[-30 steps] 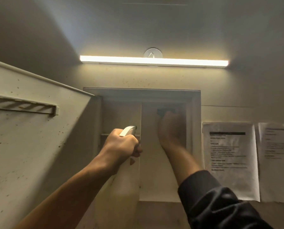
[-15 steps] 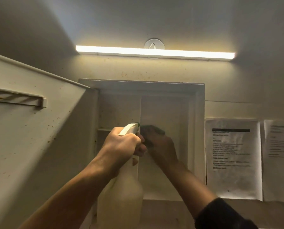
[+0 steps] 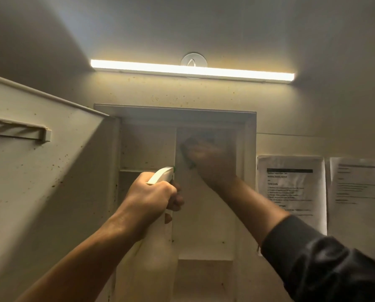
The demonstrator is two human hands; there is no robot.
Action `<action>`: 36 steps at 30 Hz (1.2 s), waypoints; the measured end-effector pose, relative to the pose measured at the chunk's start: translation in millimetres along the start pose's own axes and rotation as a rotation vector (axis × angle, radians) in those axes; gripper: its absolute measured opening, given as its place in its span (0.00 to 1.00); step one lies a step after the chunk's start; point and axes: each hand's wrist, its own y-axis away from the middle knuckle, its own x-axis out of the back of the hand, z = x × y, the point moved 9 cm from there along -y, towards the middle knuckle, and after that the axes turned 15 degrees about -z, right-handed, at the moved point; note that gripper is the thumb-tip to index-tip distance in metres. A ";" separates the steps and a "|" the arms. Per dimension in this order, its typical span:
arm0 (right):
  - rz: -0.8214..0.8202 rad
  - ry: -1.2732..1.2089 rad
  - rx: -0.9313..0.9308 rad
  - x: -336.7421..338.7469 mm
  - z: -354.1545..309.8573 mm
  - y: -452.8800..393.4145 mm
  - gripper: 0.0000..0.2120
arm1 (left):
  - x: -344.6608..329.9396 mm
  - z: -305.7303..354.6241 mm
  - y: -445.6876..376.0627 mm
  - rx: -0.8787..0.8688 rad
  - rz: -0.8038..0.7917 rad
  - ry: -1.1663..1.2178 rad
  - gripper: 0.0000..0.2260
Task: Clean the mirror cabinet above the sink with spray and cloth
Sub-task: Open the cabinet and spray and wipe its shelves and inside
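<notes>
- The mirror cabinet (image 3: 212,214) is fixed to the wall under a light bar, directly ahead and above; it stands open, showing a pale interior with an upright divider and a shelf on the left side.
- Its door (image 3: 40,192) is swung out to the left, filling the left of the view, speckled with brown spots and carrying a slotted rack (image 3: 18,129) near its top.
- The right hand (image 3: 208,158) reaches into the upper right compartment, pressed against the back panel; it is blurred. Something dark, likely the cloth (image 3: 187,147), shows at its fingertips, but whether the fingers clasp it or lie flat on it I cannot tell.
- The left hand (image 3: 149,197) is clenched around the neck of a spray bottle (image 3: 162,176), nozzle aimed into the cabinet, the translucent body hanging below the fist in front of the divider.
- The left forearm and the bottle hide the lower left part of the interior; the right arm in a dark sleeve (image 3: 324,264) crosses the lower right edge.
- On the wall just right of the cabinet hang two printed sheets (image 3: 291,192), side by side.
- The lit light bar (image 3: 193,70) runs across the wall above, with a round mount behind it.
</notes>
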 end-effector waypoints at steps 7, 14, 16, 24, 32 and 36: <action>-0.186 0.168 -0.248 -40.7 24.2 2.8 0.15 | -12.9 0.4 -11.9 -0.016 -0.038 0.003 0.14; -0.133 -0.071 -0.518 -58.1 16.2 24.4 0.21 | -17.9 -1.8 -15.8 -0.022 -0.056 0.006 0.13; -0.165 -0.079 -0.531 -71.5 3.8 39.5 0.27 | -14.6 -2.6 -14.6 -0.025 -0.053 0.003 0.14; -0.290 -0.336 -0.618 -117.7 -30.6 102.6 0.30 | 4.6 -3.1 0.3 -0.070 -0.011 -0.008 0.12; -0.457 -0.652 -0.703 -137.6 -44.9 149.0 0.16 | 8.9 -1.1 16.6 -0.080 0.011 0.020 0.08; -0.382 -0.800 -0.710 -110.1 -15.7 137.4 0.18 | 4.3 0.0 21.7 -0.082 -0.005 0.012 0.08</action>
